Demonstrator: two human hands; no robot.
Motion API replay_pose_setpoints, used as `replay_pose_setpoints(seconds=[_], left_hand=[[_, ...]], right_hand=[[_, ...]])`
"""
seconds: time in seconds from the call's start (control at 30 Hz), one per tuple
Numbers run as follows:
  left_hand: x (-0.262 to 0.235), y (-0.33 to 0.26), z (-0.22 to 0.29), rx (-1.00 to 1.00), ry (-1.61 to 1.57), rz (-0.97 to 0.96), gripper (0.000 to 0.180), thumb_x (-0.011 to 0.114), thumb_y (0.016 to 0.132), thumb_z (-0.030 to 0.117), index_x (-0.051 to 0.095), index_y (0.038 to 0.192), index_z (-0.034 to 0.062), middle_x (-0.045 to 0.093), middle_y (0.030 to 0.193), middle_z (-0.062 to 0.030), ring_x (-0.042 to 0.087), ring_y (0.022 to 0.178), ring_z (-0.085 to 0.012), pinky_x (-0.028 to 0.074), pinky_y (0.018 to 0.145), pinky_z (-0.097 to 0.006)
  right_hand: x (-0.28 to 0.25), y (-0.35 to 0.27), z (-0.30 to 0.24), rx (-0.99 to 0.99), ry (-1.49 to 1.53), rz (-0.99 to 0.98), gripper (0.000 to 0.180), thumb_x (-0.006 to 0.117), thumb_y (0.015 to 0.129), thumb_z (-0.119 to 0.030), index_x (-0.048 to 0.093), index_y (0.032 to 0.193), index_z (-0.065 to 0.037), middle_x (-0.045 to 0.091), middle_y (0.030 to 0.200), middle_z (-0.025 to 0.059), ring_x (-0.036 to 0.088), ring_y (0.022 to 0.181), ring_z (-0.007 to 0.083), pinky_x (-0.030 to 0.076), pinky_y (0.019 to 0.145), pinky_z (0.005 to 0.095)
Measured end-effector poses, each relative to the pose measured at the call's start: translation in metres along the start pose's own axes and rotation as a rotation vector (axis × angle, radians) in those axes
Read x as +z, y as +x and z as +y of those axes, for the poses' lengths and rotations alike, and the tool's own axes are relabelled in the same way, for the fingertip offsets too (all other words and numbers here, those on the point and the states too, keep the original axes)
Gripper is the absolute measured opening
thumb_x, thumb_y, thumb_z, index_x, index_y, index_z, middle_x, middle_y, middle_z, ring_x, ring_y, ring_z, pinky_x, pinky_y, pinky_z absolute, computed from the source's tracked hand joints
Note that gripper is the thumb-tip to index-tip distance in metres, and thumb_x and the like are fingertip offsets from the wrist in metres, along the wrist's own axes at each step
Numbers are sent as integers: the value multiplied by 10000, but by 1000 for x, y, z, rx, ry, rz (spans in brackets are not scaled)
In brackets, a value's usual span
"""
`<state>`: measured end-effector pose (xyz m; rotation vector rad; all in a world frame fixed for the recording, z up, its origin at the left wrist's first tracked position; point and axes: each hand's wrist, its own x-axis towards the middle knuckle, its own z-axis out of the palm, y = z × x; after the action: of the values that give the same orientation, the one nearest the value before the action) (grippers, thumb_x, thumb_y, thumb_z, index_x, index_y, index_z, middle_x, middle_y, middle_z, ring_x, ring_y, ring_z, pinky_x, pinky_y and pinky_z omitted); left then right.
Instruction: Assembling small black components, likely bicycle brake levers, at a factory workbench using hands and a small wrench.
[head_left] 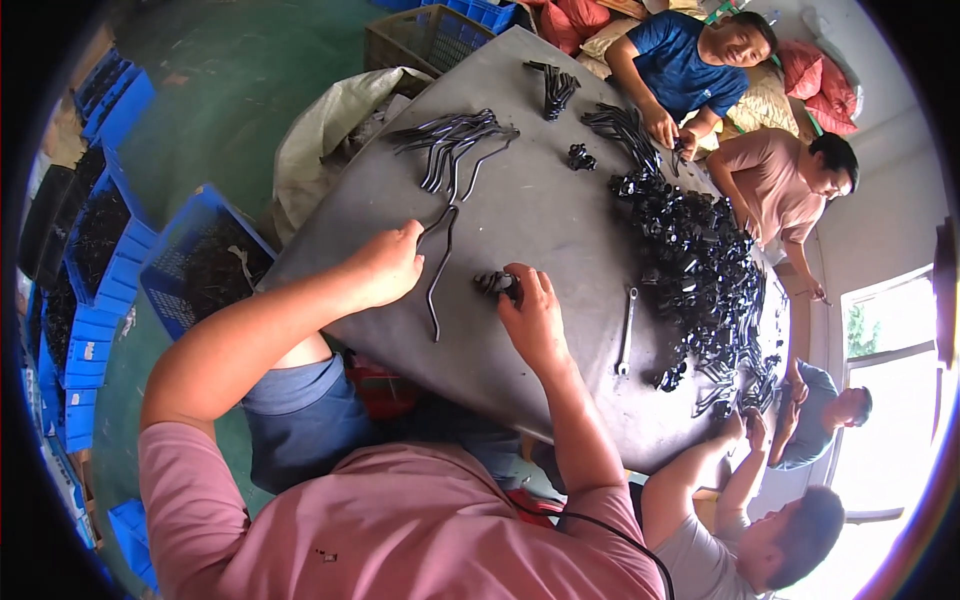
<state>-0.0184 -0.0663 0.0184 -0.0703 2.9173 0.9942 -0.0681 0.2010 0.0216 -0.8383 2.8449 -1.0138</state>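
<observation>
Head view, left hand: the left hand (385,265) rests on the grey surface (540,215), fingers curled around the upper end of a bent black metal rod (437,275); it looks like a grip, though the fingertips are partly hidden.
Head view, right hand: the right hand (532,315) has its fingers closed on a small black clamp (495,284), pressed to the surface.
Rod position: the rod lies between the two hands, its long axis running from the left hand's fingers down toward the near edge of the surface, with a slight kink midway.
Key relation: the clamp sits just to the right of the rod's middle, near but apart from it; the left hand is on the rod.
Around them: a wrench (626,330) lies right of the right hand, a pile of black clamps (700,265) beyond it, a bundle of bent rods (450,140) farther up. Blue crates (120,270) stand on the floor at left. Other people work at the far edge.
</observation>
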Motion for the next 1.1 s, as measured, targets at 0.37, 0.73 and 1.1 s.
replay_pose_setpoints(seconds=[0.37, 0.73, 1.1], left_hand=[[27, -3, 33, -46, -322, -231, 442, 604, 975, 147, 437, 1333, -53, 683, 1016, -293, 697, 916, -425, 552, 801, -488], [8, 2, 28, 243, -515, 80, 470, 820, 882, 267, 561, 1186, 20, 708, 948, -146, 706, 853, -303, 554, 761, -407], [28, 1, 14, 232, -340, 7, 514, 852, 814, 179, 499, 1157, 30, 695, 973, -178, 701, 915, -357, 556, 789, -433]], right_hand=[[-3, -19, -12, 30, 147, 277, 437, 697, 842, 68, 648, 1249, -84, 577, 995, 75, 592, 774, 164, 524, 723, 314], [8, -9, -44, -81, 65, 195, 443, 685, 842, 81, 647, 1253, -80, 567, 978, 80, 594, 736, 166, 522, 674, 323], [17, -5, -57, -44, 25, 109, 416, 685, 853, 37, 647, 1247, -88, 566, 976, 104, 610, 747, 217, 530, 653, 350]])
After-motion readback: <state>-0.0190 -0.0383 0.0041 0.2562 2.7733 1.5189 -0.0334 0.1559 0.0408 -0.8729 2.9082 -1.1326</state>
